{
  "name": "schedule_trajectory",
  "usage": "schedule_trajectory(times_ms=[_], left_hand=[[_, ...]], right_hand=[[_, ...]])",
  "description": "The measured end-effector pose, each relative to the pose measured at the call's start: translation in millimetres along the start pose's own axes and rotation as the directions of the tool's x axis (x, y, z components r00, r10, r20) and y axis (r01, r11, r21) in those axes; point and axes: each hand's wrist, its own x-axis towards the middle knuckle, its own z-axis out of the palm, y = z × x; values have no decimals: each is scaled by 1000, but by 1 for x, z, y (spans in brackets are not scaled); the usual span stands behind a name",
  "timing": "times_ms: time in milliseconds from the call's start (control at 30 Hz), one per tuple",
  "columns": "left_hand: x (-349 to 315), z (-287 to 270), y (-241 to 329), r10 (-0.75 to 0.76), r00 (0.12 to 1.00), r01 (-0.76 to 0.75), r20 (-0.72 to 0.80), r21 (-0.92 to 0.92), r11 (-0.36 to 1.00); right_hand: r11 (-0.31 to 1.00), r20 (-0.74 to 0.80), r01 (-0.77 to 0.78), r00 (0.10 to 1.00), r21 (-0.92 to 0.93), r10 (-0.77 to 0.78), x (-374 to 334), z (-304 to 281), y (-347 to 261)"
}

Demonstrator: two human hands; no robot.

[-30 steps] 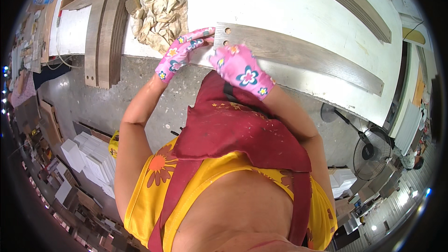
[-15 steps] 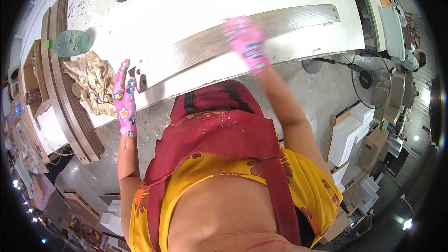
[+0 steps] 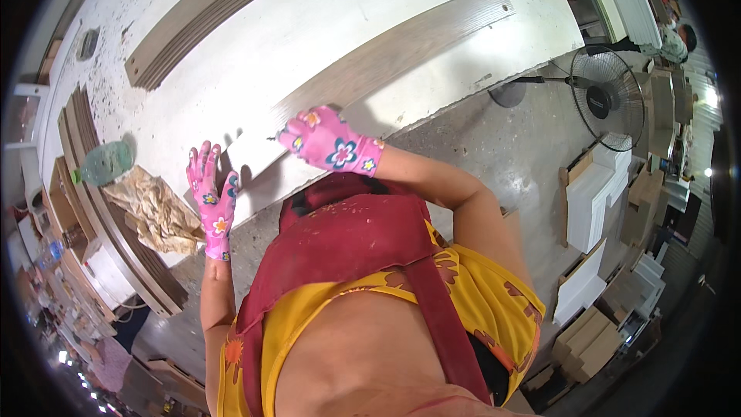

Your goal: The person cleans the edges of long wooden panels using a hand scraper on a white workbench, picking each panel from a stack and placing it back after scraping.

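Left hand in pink flower-print glove (image 3: 214, 201): fingers extended and a bit spread, thumb apart, nothing pinched. Sits at the left end of the long flat grey-brown wood-grain board (image 3: 401, 54), likely there to steady that end; glare washes it out, so can't tell contact from just beside.

Right hand in matching pink flower-print glove (image 3: 332, 143): fingers bent, over the board's near side, right of the left hand. Can't tell if fingertips press the surface or pinch something; undersides hidden.

Board lies flat on the white tabletop (image 3: 494, 50), running from beside the left hand, past the right hand, away to upper right. Two holes show at the far end. Laid slantwise near the front edge, presumably so both hands reach it.

Left of left hand: crumpled stained beige cloth (image 3: 158, 212), then clear greenish plastic bottle (image 3: 108, 164) lying on its side, probably parked out of the board's way. Beyond those, stack of grey-brown boards (image 3: 123, 235). Ahead of both hands, second layered stack of similar boards (image 3: 208, 15), apart from the single board, seemingly leaving working room. Well right of right hand: black round-cage fan (image 3: 606, 100).
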Motion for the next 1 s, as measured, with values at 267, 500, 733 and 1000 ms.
schedule_trajectory(times_ms=[267, 500, 733, 1000], left_hand=[[1, 19, -13, 68, 990, -55, -125, 102, 993], [-37, 1, -17, -444, 781, 253, -440, -428, 868], [-89, 10, -97, -439, 858, 297, -267, -441, 847], [-64, -36, -89, -410, 891, 28, -196, -877, 480]], right_hand=[[393, -491, -870, 493, -299, 718, -192, -68, 350], [398, -574, -785, 68, 474, 816, -197, -108, 345], [335, -425, -830, 133, 447, 895, -161, -102, 340], [306, -306, -254, 42, 918, 951, -170, -92, 360]])
